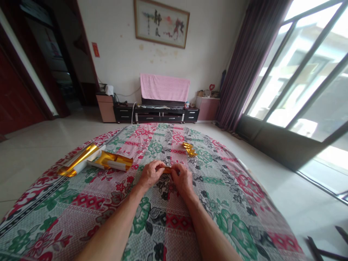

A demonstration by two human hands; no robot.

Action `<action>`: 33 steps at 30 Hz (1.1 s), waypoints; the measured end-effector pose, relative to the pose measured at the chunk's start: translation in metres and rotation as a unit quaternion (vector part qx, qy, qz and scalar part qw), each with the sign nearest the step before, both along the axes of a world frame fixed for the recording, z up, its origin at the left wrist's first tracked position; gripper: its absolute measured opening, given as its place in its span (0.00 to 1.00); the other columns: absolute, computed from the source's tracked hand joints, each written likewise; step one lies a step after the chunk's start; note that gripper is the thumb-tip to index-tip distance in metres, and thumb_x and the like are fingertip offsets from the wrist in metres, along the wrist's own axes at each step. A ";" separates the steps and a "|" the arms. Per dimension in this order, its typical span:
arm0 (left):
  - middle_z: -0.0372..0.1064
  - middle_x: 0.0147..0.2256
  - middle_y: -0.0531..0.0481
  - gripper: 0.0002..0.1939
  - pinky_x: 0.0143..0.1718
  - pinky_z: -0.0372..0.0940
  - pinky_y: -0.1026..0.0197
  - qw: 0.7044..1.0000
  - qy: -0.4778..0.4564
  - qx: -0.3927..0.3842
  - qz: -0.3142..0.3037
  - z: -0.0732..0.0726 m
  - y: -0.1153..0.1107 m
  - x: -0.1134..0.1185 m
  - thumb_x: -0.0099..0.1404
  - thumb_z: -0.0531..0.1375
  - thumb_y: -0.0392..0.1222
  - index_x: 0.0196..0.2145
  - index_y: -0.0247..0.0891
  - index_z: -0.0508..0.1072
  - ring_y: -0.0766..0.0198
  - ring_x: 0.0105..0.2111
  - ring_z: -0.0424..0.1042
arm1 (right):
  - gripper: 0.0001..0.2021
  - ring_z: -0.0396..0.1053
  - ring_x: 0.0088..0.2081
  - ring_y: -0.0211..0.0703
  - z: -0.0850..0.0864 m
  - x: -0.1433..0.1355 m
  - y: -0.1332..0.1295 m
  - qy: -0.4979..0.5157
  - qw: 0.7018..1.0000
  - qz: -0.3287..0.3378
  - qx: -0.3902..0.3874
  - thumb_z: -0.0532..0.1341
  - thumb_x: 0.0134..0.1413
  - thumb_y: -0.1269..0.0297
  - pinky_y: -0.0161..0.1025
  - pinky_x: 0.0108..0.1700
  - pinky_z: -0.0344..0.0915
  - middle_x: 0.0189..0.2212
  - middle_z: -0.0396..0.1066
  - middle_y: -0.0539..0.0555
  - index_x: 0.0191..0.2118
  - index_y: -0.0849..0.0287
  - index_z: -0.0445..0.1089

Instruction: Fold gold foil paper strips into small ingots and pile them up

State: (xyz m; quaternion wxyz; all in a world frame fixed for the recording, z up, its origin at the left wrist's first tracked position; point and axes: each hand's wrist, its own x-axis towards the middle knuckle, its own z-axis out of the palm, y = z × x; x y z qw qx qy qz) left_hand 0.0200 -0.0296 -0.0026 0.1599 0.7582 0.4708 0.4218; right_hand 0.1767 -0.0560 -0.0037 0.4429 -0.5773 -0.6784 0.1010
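Observation:
A small strip of gold foil paper (167, 170) stretches between my two hands, just above the patterned cloth (152, 148). My left hand (152, 174) pinches its left end, and my right hand (182, 177) pinches the right end. Several folded gold pieces (189, 149) lie in a cluster beyond my right hand. On the left of the cloth rest a curled gold foil sheet (81, 159) with a white underside and another gold sheet (112, 160) beside it.
The flowered cloth covers a round surface. Beyond it stand a black low cabinet (160, 116) and a screen under a pink towel (165, 87). Dark metal legs (323, 252) show at the lower right.

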 end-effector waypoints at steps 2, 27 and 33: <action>0.69 0.31 0.52 0.08 0.35 0.63 0.67 1.000 0.000 0.003 -0.002 0.001 0.000 0.001 0.55 0.56 0.33 0.34 0.38 0.71 0.70 0.29 0.67 | 0.10 0.66 0.28 0.37 0.001 0.000 -0.001 0.005 1.000 -0.003 -0.009 0.51 0.51 0.66 0.31 0.33 0.59 0.26 0.71 0.49 0.30 0.58 0.69; 0.64 0.43 0.48 0.11 0.49 0.60 0.56 0.990 0.091 0.106 -0.004 -0.001 0.002 0.008 0.53 0.55 0.29 0.30 0.40 0.73 0.60 0.46 0.62 | 0.06 0.64 0.44 0.42 0.000 -0.001 0.004 -0.008 0.997 0.011 0.081 0.56 0.43 0.72 0.39 0.47 0.59 0.42 0.67 0.54 0.26 0.57 0.70; 0.61 0.48 0.49 0.11 0.51 0.58 0.54 0.989 0.107 0.099 -0.008 -0.005 0.007 0.005 0.52 0.56 0.29 0.28 0.40 0.75 0.58 0.48 0.60 | 0.13 0.63 0.43 0.43 0.000 -0.001 0.004 -0.048 0.998 0.026 0.016 0.54 0.40 0.74 0.41 0.48 0.56 0.42 0.68 0.53 0.33 0.56 0.71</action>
